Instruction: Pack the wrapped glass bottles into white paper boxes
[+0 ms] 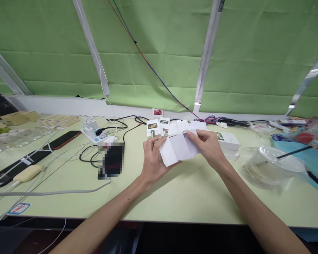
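Between my two hands is a small white folded card or paper box [180,146], tilted up with creased panels facing me. My left hand [152,158] grips its left side, fingers curled behind and under it. On the upper right, my right hand [208,143] pinches the edge between thumb and fingers. Just behind it stand several small white picture cards [152,126] and a little metal cylinder [153,133]. To the right of my right hand sits a stack of white cards or boxes [228,140] with a green picture on top.
Left of my hands lie a power strip [95,135] with tangled cables, a pixelated dark object [111,160] and a cream-coloured case [29,173]. A lidded clear plastic container [271,165] is at the right, beside a blue sheet [294,146]. Green fabric [153,70] covers the back.
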A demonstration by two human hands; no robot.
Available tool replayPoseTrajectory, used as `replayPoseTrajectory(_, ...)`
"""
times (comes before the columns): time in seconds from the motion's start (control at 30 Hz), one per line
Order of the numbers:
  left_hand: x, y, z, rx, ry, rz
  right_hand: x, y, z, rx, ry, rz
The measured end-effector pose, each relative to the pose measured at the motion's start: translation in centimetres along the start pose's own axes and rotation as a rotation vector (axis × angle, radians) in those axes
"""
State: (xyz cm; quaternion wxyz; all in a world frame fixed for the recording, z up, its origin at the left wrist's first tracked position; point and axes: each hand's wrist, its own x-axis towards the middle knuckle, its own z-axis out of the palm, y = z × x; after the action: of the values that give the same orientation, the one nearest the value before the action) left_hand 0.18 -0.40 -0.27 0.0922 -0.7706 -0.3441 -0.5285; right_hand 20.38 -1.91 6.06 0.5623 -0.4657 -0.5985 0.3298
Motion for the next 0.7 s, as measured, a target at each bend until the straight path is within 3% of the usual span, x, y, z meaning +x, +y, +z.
replayPoseTrajectory(0.7,-0.01,0.06,-0.23,-0.035,-0.01,0.005,-0.17,0.54,0.77,0.016,-0.001,0.007)
